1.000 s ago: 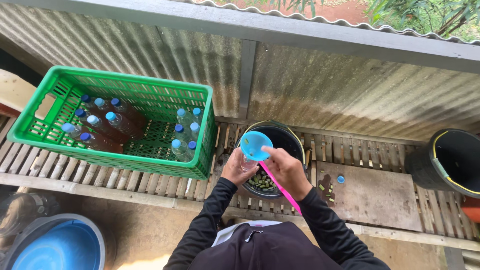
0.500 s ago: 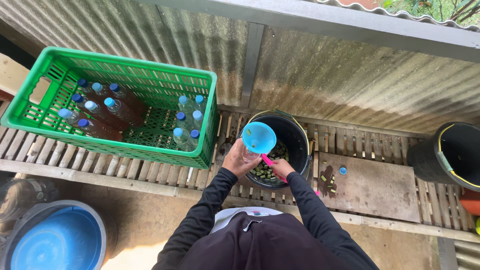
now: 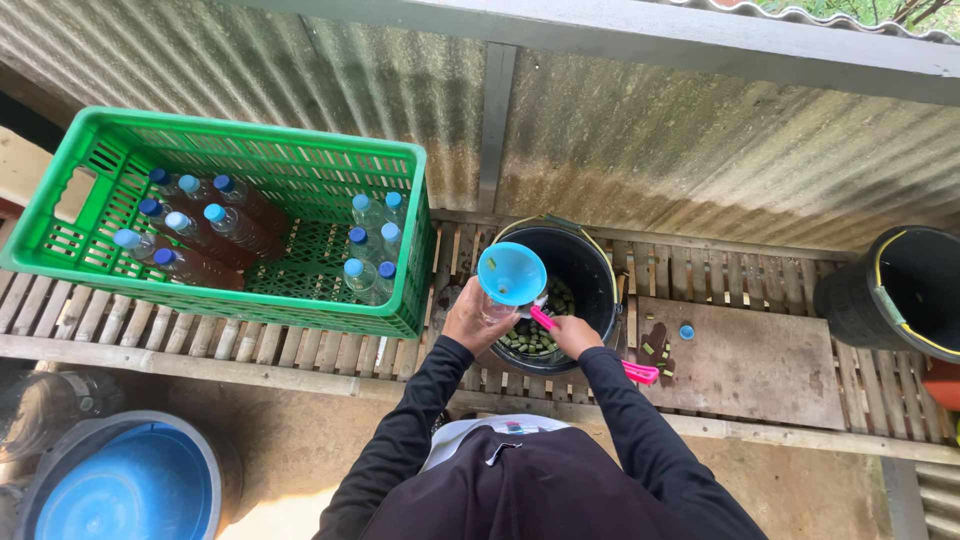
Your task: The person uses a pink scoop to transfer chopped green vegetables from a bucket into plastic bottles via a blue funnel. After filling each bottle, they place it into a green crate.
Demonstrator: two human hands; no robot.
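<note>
We are holding a blue funnel [image 3: 511,273] over the near rim of a black bucket [image 3: 590,262], our left hand [image 3: 478,318] wrapped around what sits under it, while our right hand [image 3: 574,335] is closing on a pink-handled scoop [image 3: 592,347] dipped among green pieces [image 3: 530,337] in the bucket. Just left, a green crate [image 3: 250,160] is sitting on the slatted bench [image 3: 300,345], holding blue-capped bottles [image 3: 215,232]; a loose blue cap [image 3: 686,331] is lying on the board [image 3: 760,370] to the right.

Soft, even daylight, no hard shadows; brightest at 1 o'clock, where foliage [image 3: 880,10] beyond roof edge is blown out; corrugated metal wall [image 3: 700,150] carries pale sheen; interiors of black bucket [image 3: 585,265] and second black bucket [image 3: 925,290] at 3 o'clock sink to near-black; wide-angle lens bows slats and wall lines toward edges; focus sharp throughout, no motion blur.
</note>
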